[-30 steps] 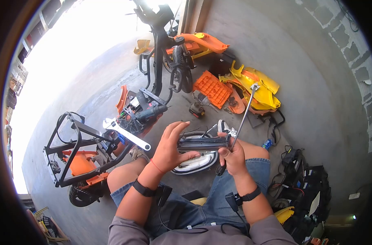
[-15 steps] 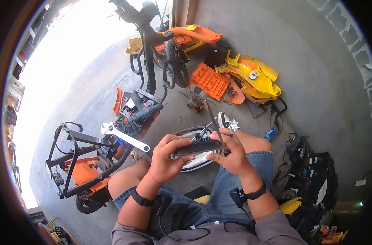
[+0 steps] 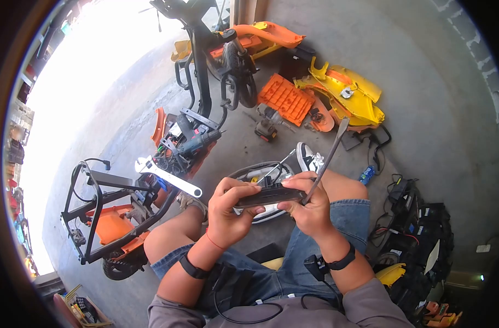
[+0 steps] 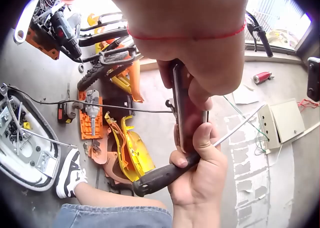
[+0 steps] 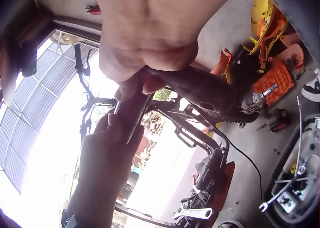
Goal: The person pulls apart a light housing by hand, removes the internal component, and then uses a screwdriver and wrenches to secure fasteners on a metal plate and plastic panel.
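Observation:
A dark, flat, elongated part is held level above the lap. Its left end is pinched by my left hand, thumb below and fingers above. My right hand pinches the other end and also grips a screwdriver whose long shaft points up and away. In the left wrist view the screwdriver's black handle crosses the right palm, and a thin cable runs by the part. The right wrist view has the part between both hands, with the handle beside it.
A white-lined seat base with wrenches lies on the floor between the legs. A bare frame and a large wrench are at left; orange and yellow panels lie ahead, black units at right.
My left fingers, raised and spread earlier, have closed onto the part. The part has turned in both hands, and the screwdriver shaft swung left, then back to the right.

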